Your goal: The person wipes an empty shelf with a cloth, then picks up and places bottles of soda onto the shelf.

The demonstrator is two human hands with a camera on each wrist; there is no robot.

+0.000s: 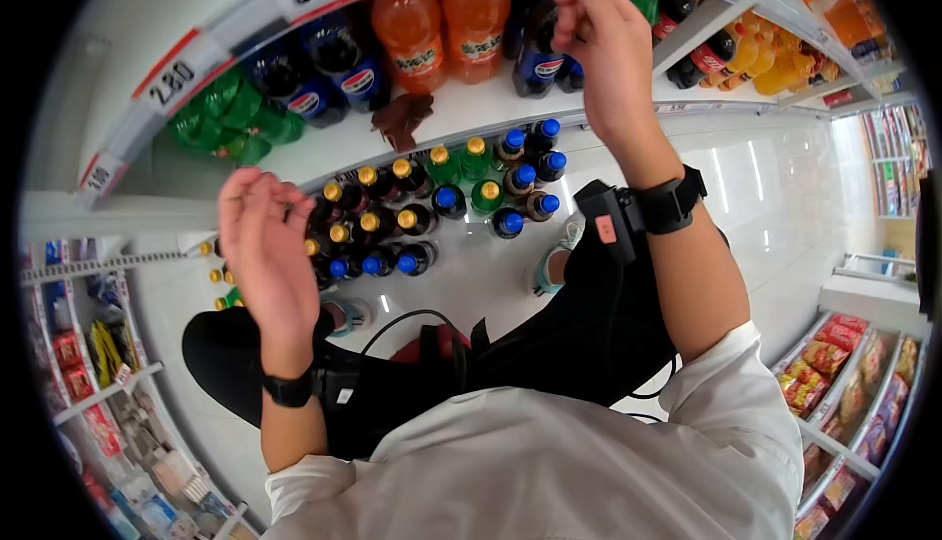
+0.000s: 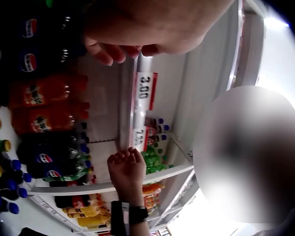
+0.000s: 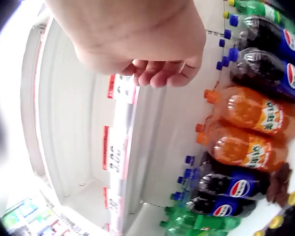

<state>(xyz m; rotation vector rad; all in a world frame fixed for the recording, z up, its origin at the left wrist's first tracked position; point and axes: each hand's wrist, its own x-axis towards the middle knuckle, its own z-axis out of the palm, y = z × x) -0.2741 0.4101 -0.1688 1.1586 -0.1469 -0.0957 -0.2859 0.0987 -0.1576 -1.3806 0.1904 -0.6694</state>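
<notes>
My left hand (image 1: 267, 256) is raised at the left end of the drink shelf (image 1: 471, 113), fingers loosely bent and holding nothing. Farther right, my right hand (image 1: 613, 64) is lifted in front of a dark Pepsi bottle (image 1: 538, 54), its fingers also loosely curled around nothing. Between the hands, two orange soda bottles (image 1: 410, 40) stand on the shelf beside more Pepsi bottles (image 1: 345, 59). A crumpled brown cloth-like thing (image 1: 402, 122) lies at the shelf's front edge. In the right wrist view, the curled fingertips (image 3: 159, 78) overlap the price rail (image 3: 122, 147).
Several small bottles with yellow, blue and green caps (image 1: 446, 197) stand on the floor below the shelf, close to the person's shoes (image 1: 549, 270). Green bottles (image 1: 235, 118) fill the shelf's left end. Snack racks (image 1: 834, 363) stand behind at right, other goods (image 1: 108, 373) at left.
</notes>
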